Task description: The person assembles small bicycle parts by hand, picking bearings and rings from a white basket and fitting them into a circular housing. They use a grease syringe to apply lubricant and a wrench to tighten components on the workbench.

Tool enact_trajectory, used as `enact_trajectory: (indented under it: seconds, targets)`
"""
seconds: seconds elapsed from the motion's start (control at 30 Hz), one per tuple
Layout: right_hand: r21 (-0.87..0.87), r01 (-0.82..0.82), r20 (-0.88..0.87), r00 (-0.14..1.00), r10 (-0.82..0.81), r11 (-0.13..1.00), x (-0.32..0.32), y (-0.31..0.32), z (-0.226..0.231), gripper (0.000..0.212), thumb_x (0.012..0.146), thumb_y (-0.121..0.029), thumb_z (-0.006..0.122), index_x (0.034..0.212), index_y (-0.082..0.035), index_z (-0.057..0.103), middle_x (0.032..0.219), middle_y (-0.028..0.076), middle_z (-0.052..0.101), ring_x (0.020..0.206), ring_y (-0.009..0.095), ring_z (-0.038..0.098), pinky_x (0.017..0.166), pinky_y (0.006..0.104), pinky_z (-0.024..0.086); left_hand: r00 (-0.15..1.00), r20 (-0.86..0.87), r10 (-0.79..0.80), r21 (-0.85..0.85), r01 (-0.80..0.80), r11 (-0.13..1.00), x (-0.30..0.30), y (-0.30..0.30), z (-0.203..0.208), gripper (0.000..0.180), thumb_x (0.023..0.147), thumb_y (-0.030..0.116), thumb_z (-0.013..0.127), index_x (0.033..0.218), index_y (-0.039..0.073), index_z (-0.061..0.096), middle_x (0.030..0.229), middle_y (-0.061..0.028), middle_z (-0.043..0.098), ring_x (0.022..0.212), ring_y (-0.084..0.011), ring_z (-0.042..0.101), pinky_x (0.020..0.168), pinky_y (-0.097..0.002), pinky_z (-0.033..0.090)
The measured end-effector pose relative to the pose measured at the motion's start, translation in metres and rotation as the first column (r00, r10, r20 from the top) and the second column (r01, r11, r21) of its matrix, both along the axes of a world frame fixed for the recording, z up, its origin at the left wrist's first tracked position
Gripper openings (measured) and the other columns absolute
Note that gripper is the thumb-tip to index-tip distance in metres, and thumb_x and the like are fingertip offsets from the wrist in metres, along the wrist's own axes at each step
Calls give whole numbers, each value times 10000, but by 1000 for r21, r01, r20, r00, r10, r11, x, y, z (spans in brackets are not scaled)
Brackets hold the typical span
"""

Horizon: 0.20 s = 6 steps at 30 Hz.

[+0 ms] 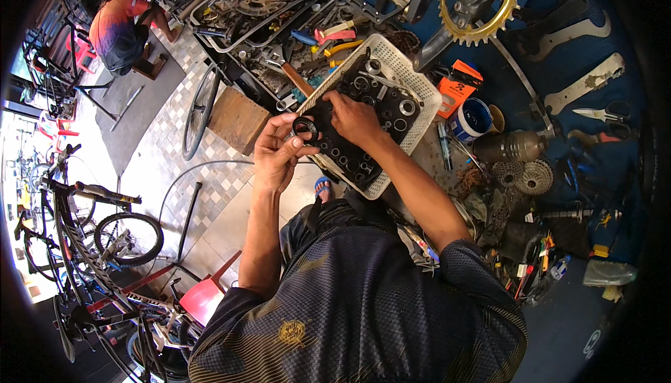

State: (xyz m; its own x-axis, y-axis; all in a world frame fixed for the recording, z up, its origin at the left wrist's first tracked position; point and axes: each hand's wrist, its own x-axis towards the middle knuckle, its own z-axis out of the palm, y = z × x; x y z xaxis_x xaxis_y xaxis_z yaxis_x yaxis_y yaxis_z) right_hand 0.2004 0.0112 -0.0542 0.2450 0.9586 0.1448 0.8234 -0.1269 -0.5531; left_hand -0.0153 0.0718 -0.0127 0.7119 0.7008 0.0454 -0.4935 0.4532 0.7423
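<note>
My left hand (pixel 278 151) pinches a black ring-shaped part (pixel 304 127) between thumb and fingers, beside the left edge of a white plastic basket (pixel 426 96). Small round metal parts (pixel 407 107), rings and sockets or nuts among them, lie spread over the basket's dark bottom. Over the basket's left half is my right hand (pixel 355 120), palm down and fingers curled, with its fingertips near the rim. What those fingers hold, if anything, is hidden beneath them.
Behind the basket is a tray of greasy metal parts (pixel 262 2). A gold chainring (pixel 482 5) hangs at the far right, above a blue tub (pixel 472 119) and cassette sprockets (pixel 535 177). Bicycles (pixel 129 240) and a red stool (pixel 204 299) stand left. Another person (pixel 119 33) crouches far left.
</note>
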Motion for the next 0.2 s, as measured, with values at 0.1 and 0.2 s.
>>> enact_trajectory:
  seconds: [0.1, 0.2]
  targets:
    - [-59, -44, 82, 995, 49, 997, 0, 3, -2, 449, 865, -76, 701, 1265, -94, 498, 1067, 157, 699, 942, 399, 723, 751, 520, 593, 1000, 9, -26, -16, 26, 1000, 2, 0, 1, 423, 944, -46, 695, 1338, 20, 556, 1264, -184, 653, 1086, -304, 721, 832, -420, 685]
    - [-98, -59, 117, 991, 70, 993, 3, 7, -4, 463, 878, -88, 703, 1285, -111, 484, 1100, 158, 699, 935, 406, 728, 750, 515, 597, 999, -13, -31, 50, 32, 998, 3, 0, -2, 439, 966, 27, 693, 1374, 19, 531, 1306, -218, 634, 1105, -351, 716, 826, -399, 679]
